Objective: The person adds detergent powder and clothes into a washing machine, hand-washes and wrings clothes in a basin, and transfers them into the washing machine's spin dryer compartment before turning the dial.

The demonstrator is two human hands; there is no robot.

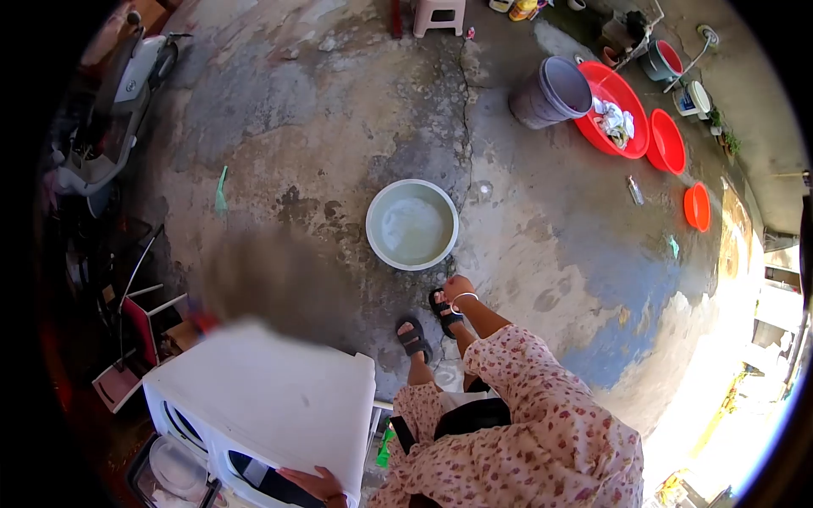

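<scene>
My left hand lies with fingers spread on the edge of a white plastic appliance that looks like a washing machine, beside its dark opening. My right hand, with a white bracelet at the wrist, hangs over my sandalled foot with its fingers curled in; I see nothing in it. Just beyond it a pale round basin stands on the concrete, holding cloudy water. The right hand is apart from the basin.
A purple-grey bucket stands by a large red basin with cloths in it. Smaller red basins lie to the right. A scooter and chairs line the left. A grey-brown blur covers part of the floor.
</scene>
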